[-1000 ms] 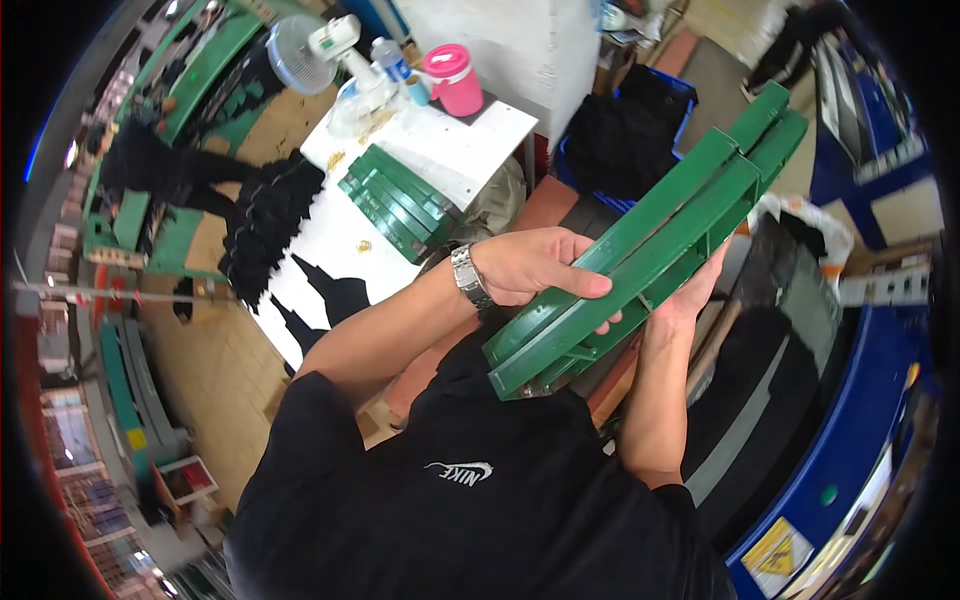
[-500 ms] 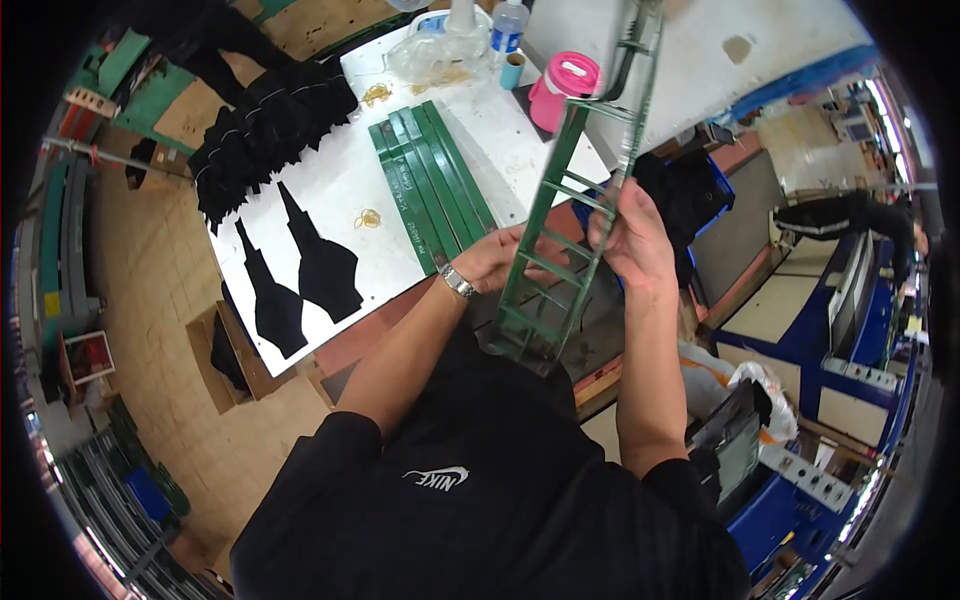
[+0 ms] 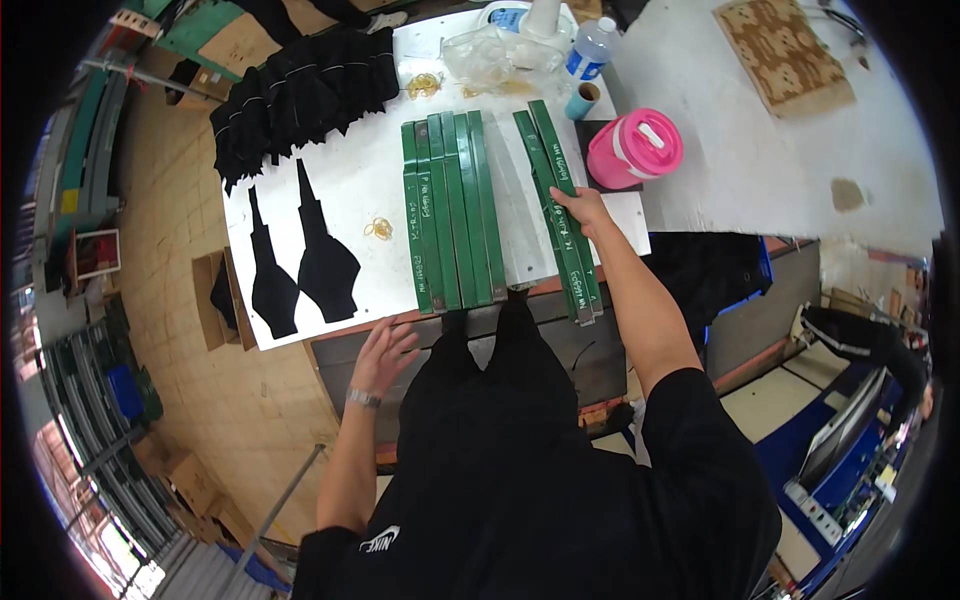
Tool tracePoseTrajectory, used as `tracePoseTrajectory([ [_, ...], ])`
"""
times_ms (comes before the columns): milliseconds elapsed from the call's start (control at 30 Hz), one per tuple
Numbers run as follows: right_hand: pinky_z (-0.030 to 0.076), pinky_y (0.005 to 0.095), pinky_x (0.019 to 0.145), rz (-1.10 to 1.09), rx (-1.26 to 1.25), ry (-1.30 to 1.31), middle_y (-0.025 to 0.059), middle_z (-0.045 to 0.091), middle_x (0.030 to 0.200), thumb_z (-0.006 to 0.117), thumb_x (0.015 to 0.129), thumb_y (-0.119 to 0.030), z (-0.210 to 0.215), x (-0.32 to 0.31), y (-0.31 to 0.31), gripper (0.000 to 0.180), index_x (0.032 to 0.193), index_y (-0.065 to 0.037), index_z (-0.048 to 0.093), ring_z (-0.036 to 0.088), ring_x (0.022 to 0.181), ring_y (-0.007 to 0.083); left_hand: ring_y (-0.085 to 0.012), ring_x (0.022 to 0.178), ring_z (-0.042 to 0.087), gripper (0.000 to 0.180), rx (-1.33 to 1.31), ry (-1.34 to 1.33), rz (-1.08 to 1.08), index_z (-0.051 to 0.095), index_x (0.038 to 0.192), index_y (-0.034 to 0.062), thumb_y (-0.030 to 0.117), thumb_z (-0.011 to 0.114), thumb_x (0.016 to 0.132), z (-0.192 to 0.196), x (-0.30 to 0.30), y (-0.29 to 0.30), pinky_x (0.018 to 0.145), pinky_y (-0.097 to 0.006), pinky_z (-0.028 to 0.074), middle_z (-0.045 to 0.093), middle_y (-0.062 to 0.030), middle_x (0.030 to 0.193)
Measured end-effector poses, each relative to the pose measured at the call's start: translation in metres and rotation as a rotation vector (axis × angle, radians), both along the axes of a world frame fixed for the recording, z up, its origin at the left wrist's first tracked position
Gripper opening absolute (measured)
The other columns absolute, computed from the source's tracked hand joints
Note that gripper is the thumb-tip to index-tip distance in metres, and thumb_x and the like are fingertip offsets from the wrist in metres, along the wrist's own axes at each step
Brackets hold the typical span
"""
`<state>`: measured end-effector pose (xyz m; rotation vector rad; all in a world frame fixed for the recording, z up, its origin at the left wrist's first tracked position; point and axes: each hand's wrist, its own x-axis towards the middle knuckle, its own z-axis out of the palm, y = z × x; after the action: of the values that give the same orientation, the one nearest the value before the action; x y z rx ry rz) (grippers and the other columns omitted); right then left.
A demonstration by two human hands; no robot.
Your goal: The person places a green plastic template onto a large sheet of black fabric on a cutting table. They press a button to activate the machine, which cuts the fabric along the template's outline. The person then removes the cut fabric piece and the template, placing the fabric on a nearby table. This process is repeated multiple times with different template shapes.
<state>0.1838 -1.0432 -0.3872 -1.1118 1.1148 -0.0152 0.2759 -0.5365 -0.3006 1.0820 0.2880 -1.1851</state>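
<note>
Green bar pair, axis near twelve-to-six: three-o'clock edge pinched by nearer right hand; two o'clock from spread left hand.

The head-worn fisheye view looks steeply down from close above the black T-shirt, facing the white table.

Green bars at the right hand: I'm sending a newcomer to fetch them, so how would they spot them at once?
Find the white table, then the pink jug by its right edge. Just left of the jug lies a pair of long green bars, with the person's right hand on it. Unlike the wider green set farther left, it is only two bars across.
</note>
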Motion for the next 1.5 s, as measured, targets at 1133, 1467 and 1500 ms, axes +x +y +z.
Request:
tracePoseTrajectory([
  [1133,0.053,0.0421,0.097,0.124,-0.035,0.029,0.0218,0.068,0.125,0.082,0.088,-0.04,-0.106,0.083,0.124,0.07,0.135,0.005,0.058,0.067,0.113,0.0309,-0.0305,0.13,0.058,0.052,0.201,0.077,0.071,0.045,0.149,0.0124,0.041,0.056,0.106,0.012,-0.008,-0.052,0.109,-0.053,0.047,0.062,-0.0105,0.136],
  [1467,0.06,0.0454,0.083,-0.077,0.244,-0.065,0.0146,0.074,0.11,0.085,0.089,-0.028,-0.053,0.064,0.126,0.049,0.122,0.003,0.068,0.073,0.094,0.0276,-0.0279,0.122,0.064,0.045,0.211,0.061,-0.006,0.051,0.145,0.0129,0.036,0.058,0.107,0.002,0.081,0.055,0.103,-0.051,0.051,0.068,-0.0112,0.129],
  [1500,0.061,0.0453,0.082,-0.078,0.253,-0.058,0.0144,0.075,0.109,0.085,0.089,-0.028,-0.036,0.052,0.125,0.048,0.122,0.003,0.068,0.073,0.093,0.0275,-0.0278,0.122,0.064,0.046,0.212,0.046,-0.034,0.051,0.145,0.0131,0.036,0.058,0.107,0.002,0.093,0.06,0.103,-0.051,0.051,0.068,-0.0111,0.129],
])
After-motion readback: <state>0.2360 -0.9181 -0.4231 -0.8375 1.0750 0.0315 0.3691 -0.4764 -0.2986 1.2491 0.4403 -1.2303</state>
